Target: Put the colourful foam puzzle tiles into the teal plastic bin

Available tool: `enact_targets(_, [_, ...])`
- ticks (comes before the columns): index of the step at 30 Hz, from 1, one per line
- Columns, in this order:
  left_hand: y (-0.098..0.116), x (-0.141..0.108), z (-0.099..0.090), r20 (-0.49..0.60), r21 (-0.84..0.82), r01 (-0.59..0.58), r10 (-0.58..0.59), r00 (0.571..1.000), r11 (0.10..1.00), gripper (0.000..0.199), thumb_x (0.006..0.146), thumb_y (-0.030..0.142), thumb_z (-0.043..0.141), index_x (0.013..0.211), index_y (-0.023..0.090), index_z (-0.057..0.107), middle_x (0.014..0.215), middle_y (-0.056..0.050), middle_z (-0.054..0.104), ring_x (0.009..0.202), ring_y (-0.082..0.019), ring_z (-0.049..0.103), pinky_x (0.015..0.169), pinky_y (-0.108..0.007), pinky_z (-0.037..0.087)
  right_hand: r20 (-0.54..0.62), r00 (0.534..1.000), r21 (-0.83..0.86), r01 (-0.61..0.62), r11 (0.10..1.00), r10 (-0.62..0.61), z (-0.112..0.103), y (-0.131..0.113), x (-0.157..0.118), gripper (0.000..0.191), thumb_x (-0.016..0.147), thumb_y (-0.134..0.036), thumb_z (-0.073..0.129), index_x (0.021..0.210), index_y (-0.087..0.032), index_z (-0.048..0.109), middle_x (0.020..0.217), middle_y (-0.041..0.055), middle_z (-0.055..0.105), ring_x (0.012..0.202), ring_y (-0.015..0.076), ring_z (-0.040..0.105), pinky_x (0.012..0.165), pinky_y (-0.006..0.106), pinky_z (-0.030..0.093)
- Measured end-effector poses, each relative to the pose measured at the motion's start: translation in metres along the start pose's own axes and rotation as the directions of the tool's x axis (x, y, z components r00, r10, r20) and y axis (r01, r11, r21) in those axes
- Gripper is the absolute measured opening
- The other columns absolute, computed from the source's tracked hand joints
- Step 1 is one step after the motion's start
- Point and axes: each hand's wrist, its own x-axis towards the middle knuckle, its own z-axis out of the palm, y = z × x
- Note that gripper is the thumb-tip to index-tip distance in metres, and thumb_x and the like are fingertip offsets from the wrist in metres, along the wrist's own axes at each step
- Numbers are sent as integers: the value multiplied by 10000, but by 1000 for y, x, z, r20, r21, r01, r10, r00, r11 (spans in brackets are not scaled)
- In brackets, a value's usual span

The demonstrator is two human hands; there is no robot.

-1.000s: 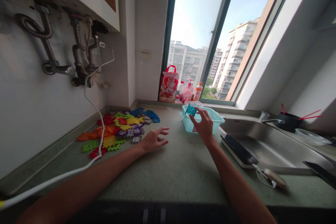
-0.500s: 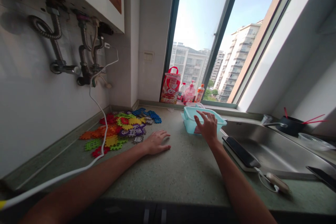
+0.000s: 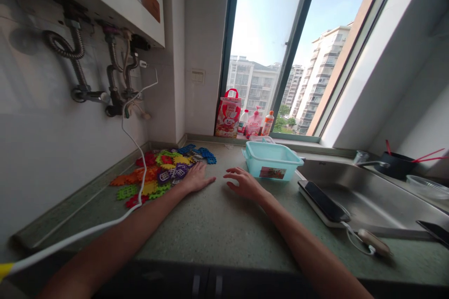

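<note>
Fingers stretched and thumb apart, my left hand (image 3: pixel 197 178) is at the right edge of a pile of plastic gear-shaped building pieces (image 3: pixel 150 175). It covers part of the pile near the purple pieces (image 3: pixel 171 174); whether it touches them I cannot tell. The pieces are red, orange, yellow, green, blue, purple and grey. My right hand (image 3: pixel 243 183) is over the counter between the pile and a light-blue plastic box (image 3: pixel 273 175). Its fingers are loosely bent and apart, with nothing in them. The box stands upright with a picture label on its front.
A white cable (image 3: pixel 143 168) runs across the pile. To the right are a phone (image 3: pixel 322 201), a small beige device (image 3: pixel 373 242) and a steel sink (image 3: pixel 365 196). Bottles (image 3: pixel 254 124) and a red package (image 3: pixel 228 117) stand by the window. A dark pot (image 3: pixel 396 164) is behind the sink.
My right hand has moved left and down, away from the box to the counter. My left hand has moved left and farther in, to the pile, where it now covers a grey piece.
</note>
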Motion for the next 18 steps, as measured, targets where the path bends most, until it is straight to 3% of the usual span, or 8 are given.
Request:
enact_targets(3, [0,-4,1,-30,76,43,-41,999,996,1006,898,751,547,1605,54,387,1682,-288,303,1579,-428,259,1264,-517,221,13,1000,-4,-20,1000,20,1,3,-1,294,946,-219,694,1227,-272,765,1290,106,710,1179,260,679,1061,432,546])
enact_targets(7, [12,0,0,-140,189,-98,125,982,977,814,950,646,524,1569,119,478,1684,-231,342,1565,-415,284,1273,-524,181,-12,1000,-11,-29,1000,29,-2,7,-1,299,939,-205,696,1225,-254,767,1279,113,717,1176,265,682,1053,430,549])
enact_targets(10, [26,27,-1,-154,271,-135,182,971,953,825,930,661,537,1565,136,492,1711,-209,296,1594,-416,198,1282,-537,122,-39,999,-9,-25,1000,24,-2,7,0,297,939,-199,693,1220,-253,768,1267,109,724,1157,262,684,1040,427,554])
enact_targets(14, [43,82,2,-159,326,48,4,987,944,1046,863,779,524,1635,92,369,1724,-252,215,1608,-463,91,1270,-580,73,-58,998,-2,-10,1000,10,-3,5,2,291,919,-188,717,1197,-250,776,1255,102,731,1155,255,681,1026,405,559])
enact_targets(18, [51,127,8,-163,305,263,-221,961,915,1197,822,847,486,1653,11,275,1695,-340,192,1591,-525,53,1247,-631,19,-61,998,-20,-7,1000,6,-3,8,3,274,919,-196,727,1181,-256,780,1259,95,733,1149,251,687,1028,393,557])
